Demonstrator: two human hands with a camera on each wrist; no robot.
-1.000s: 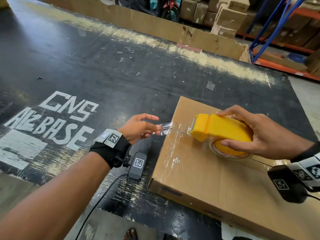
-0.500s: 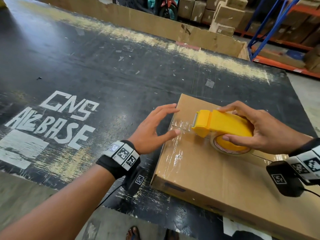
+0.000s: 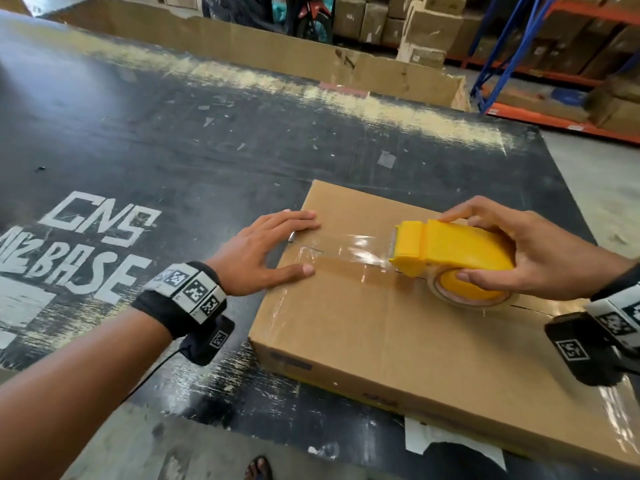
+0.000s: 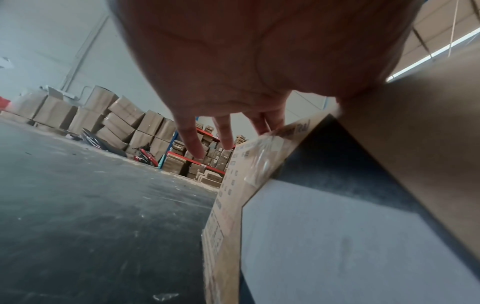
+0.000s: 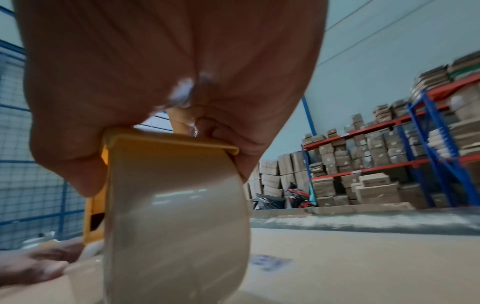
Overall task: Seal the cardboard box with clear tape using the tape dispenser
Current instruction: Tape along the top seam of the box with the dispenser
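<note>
A flat cardboard box (image 3: 374, 337) lies on the black table (image 3: 173, 133). My left hand (image 3: 266, 251) lies flat with straight fingers over the box's left edge, pressing the tape end down; the same hand (image 4: 233, 82) shows from below in the left wrist view beside the box's side (image 4: 228, 201). My right hand (image 3: 540, 258) grips the yellow tape dispenser (image 3: 450, 251) on the box top. A strip of clear tape (image 3: 346, 252) runs along the seam from the left edge to the dispenser. The tape roll (image 5: 176, 222) fills the right wrist view under my right hand (image 5: 168, 72).
A long cardboard sheet (image 3: 263, 50) stands along the table's far edge. Stacked cartons and blue-orange racking (image 3: 554, 64) stand behind, with a motorbike (image 3: 311, 19) among them. A scrap of white paper (image 3: 446, 441) lies under the box's near edge. A sandalled foot (image 3: 258, 469) shows below the table.
My left hand let go of the pinched tape end and flattened onto the box's left edge. My right hand pulled the dispenser to the right, laying tape along the seam.
</note>
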